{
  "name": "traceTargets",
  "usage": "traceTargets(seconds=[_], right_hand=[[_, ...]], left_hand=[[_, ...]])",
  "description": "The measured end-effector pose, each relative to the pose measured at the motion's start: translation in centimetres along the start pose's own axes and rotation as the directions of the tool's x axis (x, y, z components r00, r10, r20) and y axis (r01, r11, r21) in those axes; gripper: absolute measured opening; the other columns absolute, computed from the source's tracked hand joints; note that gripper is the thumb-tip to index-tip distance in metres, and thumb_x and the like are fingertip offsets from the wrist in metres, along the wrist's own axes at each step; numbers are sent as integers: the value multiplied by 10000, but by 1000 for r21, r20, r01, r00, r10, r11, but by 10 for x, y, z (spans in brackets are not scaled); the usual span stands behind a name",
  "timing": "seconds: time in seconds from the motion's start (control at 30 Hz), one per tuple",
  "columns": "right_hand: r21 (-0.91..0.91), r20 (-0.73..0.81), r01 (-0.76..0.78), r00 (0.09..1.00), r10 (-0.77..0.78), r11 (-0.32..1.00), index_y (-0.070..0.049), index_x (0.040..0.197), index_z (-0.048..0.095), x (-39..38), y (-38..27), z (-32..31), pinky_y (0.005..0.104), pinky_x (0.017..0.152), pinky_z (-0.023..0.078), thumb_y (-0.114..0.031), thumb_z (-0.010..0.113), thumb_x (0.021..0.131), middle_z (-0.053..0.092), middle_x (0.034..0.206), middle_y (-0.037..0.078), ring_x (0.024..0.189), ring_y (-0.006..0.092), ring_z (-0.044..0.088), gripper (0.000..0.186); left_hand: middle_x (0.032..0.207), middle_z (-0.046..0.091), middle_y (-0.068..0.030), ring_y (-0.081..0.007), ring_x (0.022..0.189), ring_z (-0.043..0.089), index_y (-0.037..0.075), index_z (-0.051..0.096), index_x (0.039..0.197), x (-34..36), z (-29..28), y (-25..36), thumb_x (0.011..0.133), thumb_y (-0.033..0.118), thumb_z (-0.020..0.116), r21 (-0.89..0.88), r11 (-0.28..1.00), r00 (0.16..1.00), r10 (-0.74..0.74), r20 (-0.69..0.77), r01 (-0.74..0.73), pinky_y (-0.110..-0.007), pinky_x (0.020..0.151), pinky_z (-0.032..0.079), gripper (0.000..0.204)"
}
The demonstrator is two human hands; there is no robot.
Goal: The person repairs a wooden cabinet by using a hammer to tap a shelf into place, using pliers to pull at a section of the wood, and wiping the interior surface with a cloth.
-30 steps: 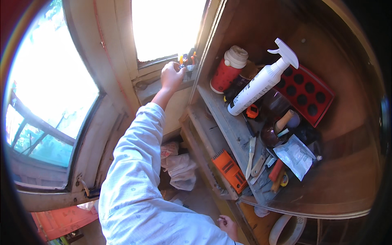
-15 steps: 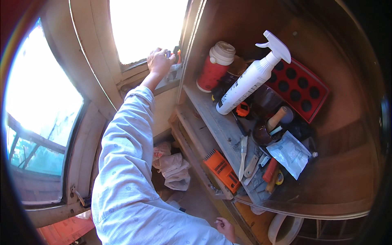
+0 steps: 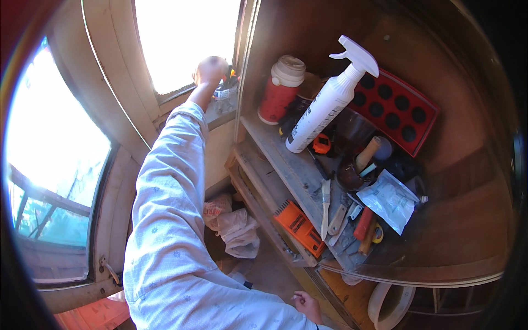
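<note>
My left hand (image 3: 210, 69) is raised at the small window's sill, its fingers blurred and partly hidden, beside small orange-tipped items (image 3: 232, 74) and a clear container (image 3: 223, 92); what it holds, if anything, is unclear. My right hand (image 3: 306, 302) is low at the bottom, fingers curled closed with nothing visible in them, near the cabinet's lower edge. On the shelf to the right stand a white spray bottle (image 3: 322, 110) and a red flask with a white lid (image 3: 275, 96).
The cabinet also holds a red tray (image 3: 401, 104), tape measure (image 3: 322, 143), orange bit case (image 3: 300, 225), brush (image 3: 325, 203), several tools and a silver pouch (image 3: 388, 201). A glazed window frame (image 3: 102, 203) is at left; plastic bags (image 3: 234, 231) lie below; a white basin (image 3: 390, 302) sits lower right.
My left hand has moved up and slightly left at the sill, and is now more blurred. The view has shifted, the cabinet appearing further left and up. My right hand stays low.
</note>
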State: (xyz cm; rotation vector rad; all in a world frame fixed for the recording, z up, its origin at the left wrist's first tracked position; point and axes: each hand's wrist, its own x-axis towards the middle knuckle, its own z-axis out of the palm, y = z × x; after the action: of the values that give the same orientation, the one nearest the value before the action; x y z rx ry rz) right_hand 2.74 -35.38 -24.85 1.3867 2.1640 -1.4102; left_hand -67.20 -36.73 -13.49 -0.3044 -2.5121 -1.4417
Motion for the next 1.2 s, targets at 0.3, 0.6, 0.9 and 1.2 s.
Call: traceTargets(seconds=[0.3,0.6,0.9,1.2], right_hand=[[-49,5,12,1000,-12,999,3,1109,640,2,-5,-5,269,705,521,-177,622,865,713,887,118,769,148,678,304],[-115,-22,72,997,-75,991,-16,1104,649,13,28,-1,278,677,519,-207,653,863,699,835,117,722,157,664,308],[-68,23,-7,1000,8,998,-18,1115,643,10,-6,-8,280,692,521,-225,652,872,699,850,116,740,156,663,320],[-104,-14,53,998,-55,993,-17,1098,652,18,40,3,281,704,523,-229,657,870,700,858,118,760,157,665,311]], left_hand=[[1018,643,-229,-317,941,638,-91,514,1169,44,20,-26,736,236,672,257,965,953,-30,302,-51,-385,810,505,565],[1131,625,-198,-305,988,617,-65,545,1220,79,15,-86,757,451,759,13,993,904,-108,415,113,-383,842,499,726],[662,665,-87,-152,620,603,-12,692,748,17,5,-54,764,343,696,112,954,864,198,463,-279,-338,570,457,356],[752,671,-44,-94,707,576,-7,689,971,-7,-38,-16,898,227,622,-384,909,940,261,221,-162,-262,652,448,254]])
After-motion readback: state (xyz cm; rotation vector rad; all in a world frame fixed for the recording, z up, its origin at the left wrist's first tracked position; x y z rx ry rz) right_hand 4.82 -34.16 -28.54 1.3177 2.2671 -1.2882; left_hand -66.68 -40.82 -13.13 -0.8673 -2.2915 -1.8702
